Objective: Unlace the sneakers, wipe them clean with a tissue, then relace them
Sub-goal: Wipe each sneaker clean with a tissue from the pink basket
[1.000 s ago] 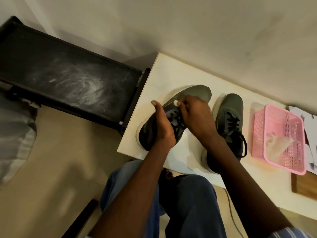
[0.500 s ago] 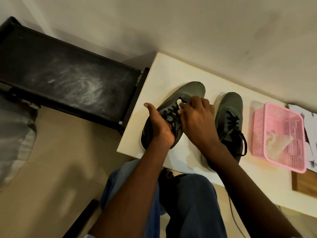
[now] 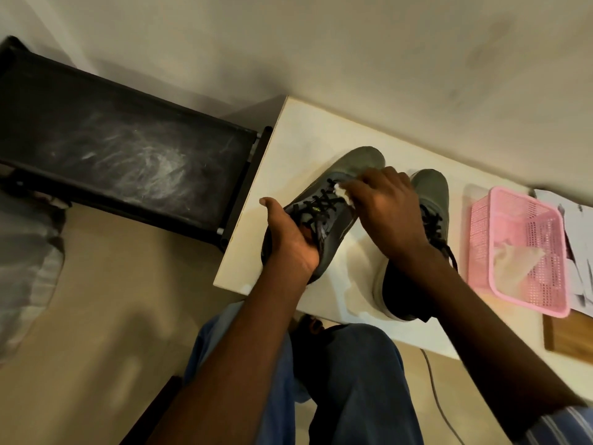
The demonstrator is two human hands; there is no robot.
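The right hand point(image 3: 390, 213) pinches a small wad of white tissue point(image 3: 345, 194) in curled fingers and presses it onto the laced upper of the left sneaker point(image 3: 337, 200), near the top eyelets on the shoe's right flank. The left hand point(image 3: 290, 242) grips that sneaker round the heel and collar, thumb raised along the outer side, tilting it up off the white table point(image 3: 298, 149). The step in hand looks like wiping, and to do it well the steadying grip should stay firm at the heel so the shoe does not rock, while the tissue moves in short strokes along the fabric between the black laces point(image 3: 321, 203), which appear still threaded; folding the wad to a clean face as it soils would likely help, and pressing lightly would keep the tissue from tearing or catching on the lace crossings. Counting outward: two sneakers, the second sneaker point(image 3: 430, 194) standing on the table just beside the first, partly behind the right forearm; one tissue in the hand; one pink basket point(image 3: 481, 220) further right, holding what seems one more crumpled tissue point(image 3: 516, 261); one dark bench point(image 3: 122, 149) to the left.
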